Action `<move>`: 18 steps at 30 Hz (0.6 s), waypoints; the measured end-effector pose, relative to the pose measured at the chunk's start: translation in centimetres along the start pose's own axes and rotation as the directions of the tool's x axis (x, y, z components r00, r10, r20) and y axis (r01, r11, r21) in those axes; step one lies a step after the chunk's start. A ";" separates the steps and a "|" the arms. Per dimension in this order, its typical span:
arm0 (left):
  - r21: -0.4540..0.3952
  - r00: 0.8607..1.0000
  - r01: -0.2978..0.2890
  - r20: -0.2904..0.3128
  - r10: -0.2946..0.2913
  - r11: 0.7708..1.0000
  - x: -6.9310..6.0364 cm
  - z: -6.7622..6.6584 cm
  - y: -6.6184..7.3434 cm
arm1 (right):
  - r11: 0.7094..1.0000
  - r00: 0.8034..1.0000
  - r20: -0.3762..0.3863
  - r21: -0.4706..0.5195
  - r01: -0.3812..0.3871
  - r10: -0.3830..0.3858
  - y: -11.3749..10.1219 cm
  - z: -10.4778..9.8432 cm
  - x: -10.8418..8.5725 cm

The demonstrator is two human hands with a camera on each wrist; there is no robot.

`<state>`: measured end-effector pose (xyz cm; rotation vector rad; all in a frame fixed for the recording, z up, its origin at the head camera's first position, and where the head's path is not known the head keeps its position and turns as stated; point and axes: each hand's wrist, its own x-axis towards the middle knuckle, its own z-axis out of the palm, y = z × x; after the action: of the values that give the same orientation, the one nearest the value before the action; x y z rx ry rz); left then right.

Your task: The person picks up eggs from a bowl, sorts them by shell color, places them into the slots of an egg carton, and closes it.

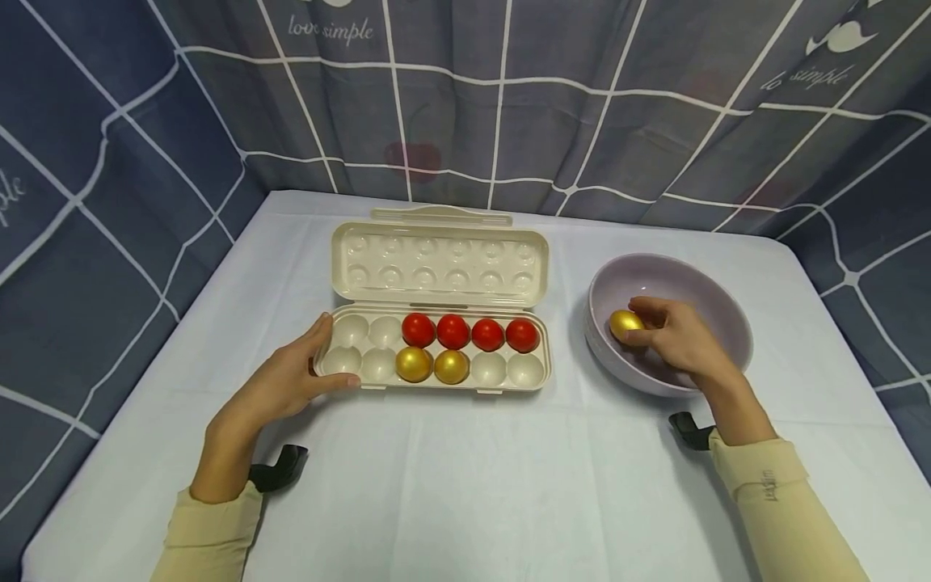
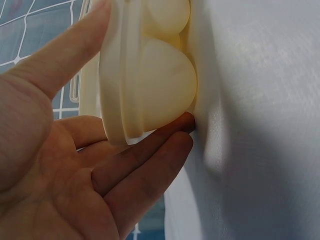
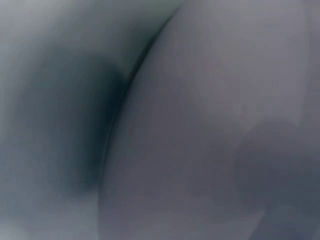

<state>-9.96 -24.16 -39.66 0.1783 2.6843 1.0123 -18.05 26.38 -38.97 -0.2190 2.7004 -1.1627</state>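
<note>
An open cream egg carton [image 1: 540,382] lies on the table. Several red eggs [image 1: 452,331] fill part of its back row, and two gold eggs [image 1: 413,364] sit side by side in the front row. My left hand [image 1: 294,376] grips the carton's left end; in the left wrist view its thumb [image 2: 65,55] lies along the rim and fingers reach beneath the side. On the right stands a mauve bowl [image 1: 716,307]. Inside it my right hand [image 1: 680,335] pinches a gold egg [image 1: 625,325] between thumb and fingers. The right wrist view shows only the bowl's blurred outer wall [image 3: 200,125].
The carton's lid [image 1: 440,263] stands open behind the egg cups. White cloth [image 1: 465,477] covers the table, and dark checked curtains [image 1: 451,105] enclose its back and sides. Black wrist mounts [image 1: 280,469] stick out beside both sleeves.
</note>
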 end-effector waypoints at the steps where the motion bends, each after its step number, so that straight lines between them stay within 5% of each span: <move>1: 0.000 1.000 0.001 0.000 -0.001 1.000 0.0 0.0 0.0 | 1.000 1.000 0.026 -0.021 0.005 -0.005 -0.1 0.1 0.1; 6: -0.001 1.000 0.000 -0.003 0.000 1.000 0.0 -0.1 0.0 | 0.996 0.997 0.075 -0.075 0.040 -0.035 -0.1 0.5 0.2; 18: -0.009 1.000 -0.018 -0.006 0.018 1.000 -0.1 -0.1 -0.1 | 0.996 0.998 0.054 -0.080 0.045 -0.041 -0.1 0.6 -0.1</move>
<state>-9.88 -24.30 -39.58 0.1984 2.6881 1.0311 -17.82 25.95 -39.29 -0.3168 2.7117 -1.0449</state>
